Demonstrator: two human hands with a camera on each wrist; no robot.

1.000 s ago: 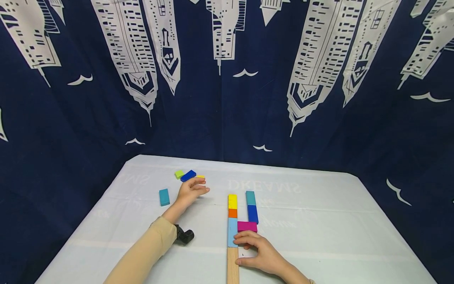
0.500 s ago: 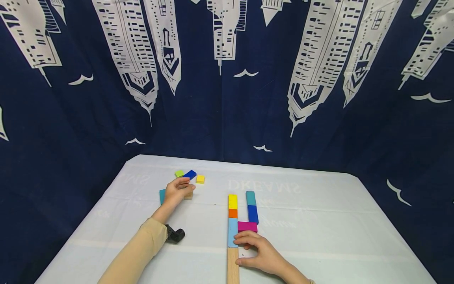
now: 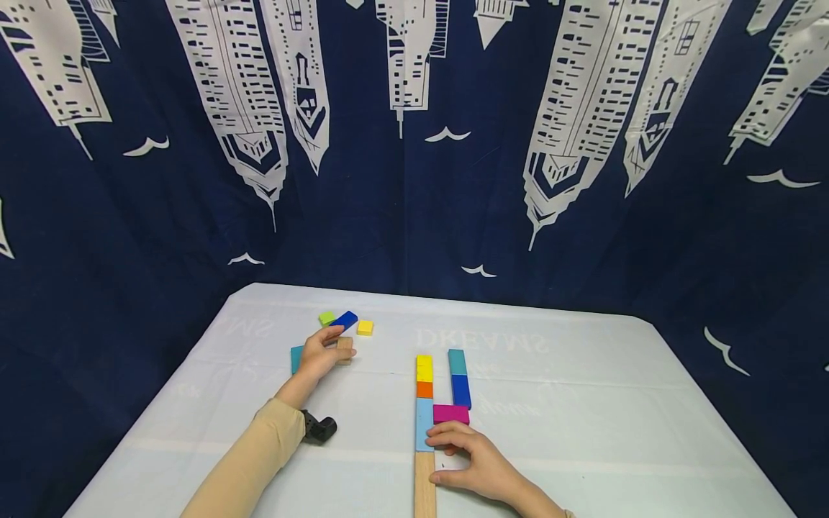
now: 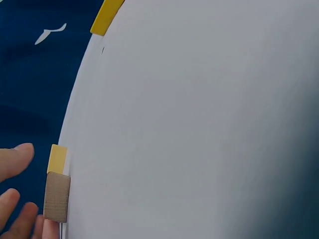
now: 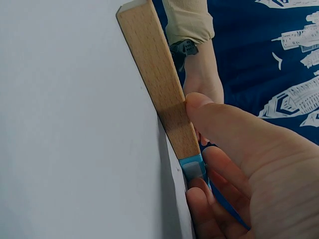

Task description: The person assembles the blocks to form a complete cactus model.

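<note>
On the left of the table in the head view, my left hand (image 3: 319, 355) hovers with fingers spread beside a small plain wooden block (image 3: 346, 350). Its thumb and fingertips stand apart in the left wrist view, the wooden block (image 4: 57, 197) near the lower fingers. A teal block (image 3: 296, 359) is partly hidden behind that hand. My right hand (image 3: 476, 464) rests at a straight row of blocks: its thumb touches the long wooden block (image 3: 424, 485), its fingers reach the light blue block (image 3: 424, 421). A magenta block (image 3: 451, 414) lies crosswise just beyond those fingers.
Orange (image 3: 424, 390) and yellow (image 3: 424, 367) blocks continue the row away from me. Right of it lie a blue block (image 3: 460, 391) and a teal block (image 3: 457, 361). Lime (image 3: 327, 317), dark blue (image 3: 345, 319) and yellow (image 3: 365, 328) blocks sit at the back left.
My left hand has moved left and slightly nearer, uncovering the yellow block and the small wooden block, and now partly covers the teal one. My right hand stays put.
</note>
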